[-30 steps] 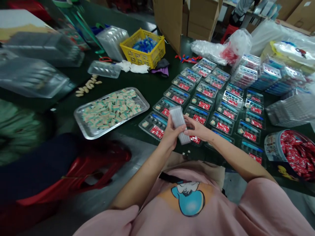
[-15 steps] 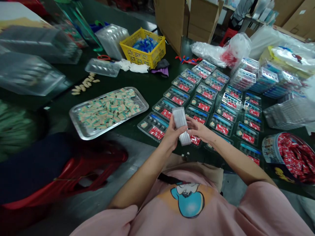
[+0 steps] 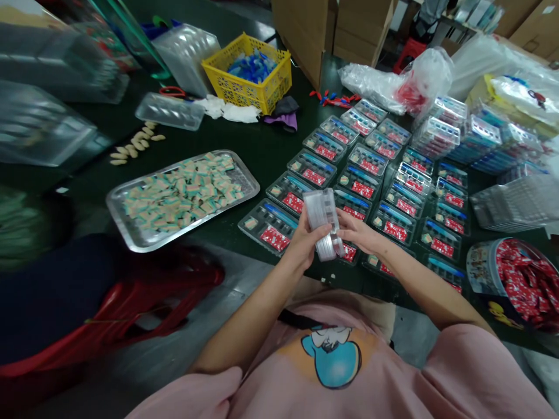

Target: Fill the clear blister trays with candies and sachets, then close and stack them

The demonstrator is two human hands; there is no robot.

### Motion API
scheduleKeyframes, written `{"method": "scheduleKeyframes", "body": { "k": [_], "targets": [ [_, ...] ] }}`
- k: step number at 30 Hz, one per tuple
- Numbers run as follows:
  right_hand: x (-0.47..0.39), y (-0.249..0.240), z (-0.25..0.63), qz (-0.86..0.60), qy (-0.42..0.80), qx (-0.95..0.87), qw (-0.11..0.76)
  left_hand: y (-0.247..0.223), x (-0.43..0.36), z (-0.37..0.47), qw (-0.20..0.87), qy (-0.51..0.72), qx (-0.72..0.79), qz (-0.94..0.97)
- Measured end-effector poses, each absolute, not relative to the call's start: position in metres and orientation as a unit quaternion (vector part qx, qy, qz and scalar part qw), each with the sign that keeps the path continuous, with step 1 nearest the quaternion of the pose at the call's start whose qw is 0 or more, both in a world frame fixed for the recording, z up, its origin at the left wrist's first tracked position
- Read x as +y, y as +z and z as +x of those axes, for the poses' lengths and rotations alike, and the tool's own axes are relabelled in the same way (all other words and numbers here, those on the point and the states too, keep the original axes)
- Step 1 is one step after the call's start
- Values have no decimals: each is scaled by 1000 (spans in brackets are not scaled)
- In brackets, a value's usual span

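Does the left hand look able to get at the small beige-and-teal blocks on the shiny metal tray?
Probably not while the left hand holds a stack of clear plastic trays. Otherwise the way looks fairly free: the blocks lie uncovered to its left, past one low clear plastic package.

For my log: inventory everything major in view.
Held stack: one, clear, in hands
Filled trays: many, clear, table's right
Spare stacks: several, clear, both sides
Metal tray: one, silver, left
Pieces: many, cream-teal, in metal tray
Basket: one, yellow, back
Tub: one, clear, right
Packets: many, red, in tub
Boxes: several, brown, back
Bags: several, clear, back
Stools: at least two, red, left and back
Table: one, dark green, beneath
Left hand: one, bare, gripping stack
Right hand: one, bare, touching stack
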State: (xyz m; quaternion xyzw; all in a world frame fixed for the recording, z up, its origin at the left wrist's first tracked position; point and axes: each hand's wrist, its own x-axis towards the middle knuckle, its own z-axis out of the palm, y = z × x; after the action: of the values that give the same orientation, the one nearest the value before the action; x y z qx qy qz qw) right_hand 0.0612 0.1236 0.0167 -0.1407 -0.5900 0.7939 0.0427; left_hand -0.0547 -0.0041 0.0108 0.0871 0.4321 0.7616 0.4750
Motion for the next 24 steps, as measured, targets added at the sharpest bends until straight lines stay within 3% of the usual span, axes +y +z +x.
{"method": "scheduleKeyframes", "body": {
  "k": [6,11,17,20,24],
  "targets": [
    [136,24,67,-146,826,-544,28,11,-6,-63,518,752,406,39],
    [150,18,66,-177,856,-480,78,9,-3,-89,526,766,368,14],
    [172,26,62,-191,865,-446,129,23,27,-185,394,868,300,48],
    [179,27,61,-196,863,-447,130,18,55,-247,377,879,290,32],
    [180,24,55,-195,865,-442,136,-10,96,-314,343,863,372,8]
  ]
}}
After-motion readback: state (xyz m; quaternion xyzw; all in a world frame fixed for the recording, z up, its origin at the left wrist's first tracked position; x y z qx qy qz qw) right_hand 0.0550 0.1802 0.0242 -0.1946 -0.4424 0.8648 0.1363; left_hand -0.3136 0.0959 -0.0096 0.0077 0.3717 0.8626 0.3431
